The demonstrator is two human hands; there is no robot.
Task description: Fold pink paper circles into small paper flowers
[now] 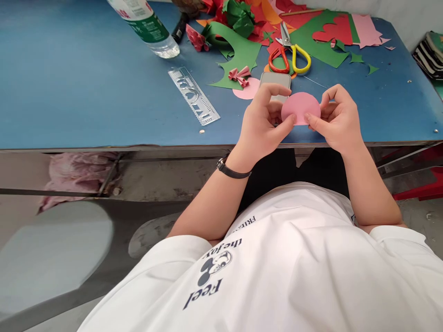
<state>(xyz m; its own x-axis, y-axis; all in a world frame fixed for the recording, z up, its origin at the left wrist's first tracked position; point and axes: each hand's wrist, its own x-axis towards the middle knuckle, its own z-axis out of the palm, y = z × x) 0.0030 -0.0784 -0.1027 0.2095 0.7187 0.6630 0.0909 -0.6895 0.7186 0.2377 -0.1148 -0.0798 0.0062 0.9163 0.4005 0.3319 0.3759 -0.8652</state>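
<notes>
Between my two hands is a pink paper circle (300,105), held up just above the table's near edge. My left hand (265,115) pinches its left side, thumb on the front face and fingers behind. On the right side, my right hand (337,115) grips it the same way, with the thumb near the lower edge. Behind my left hand lies a grey rectangular object (276,79), partly hidden. A lighter pink paper circle (246,89) rests beside it, with a small rolled pink paper piece (239,76) above.
Scissors (290,50) with red and yellow handles lie beyond my hands. Green paper scraps (318,39) and a red paper shape (335,31) spread over the back of the blue table (86,83). A clear stencil ruler (194,96) and a water bottle (148,27) are to the left.
</notes>
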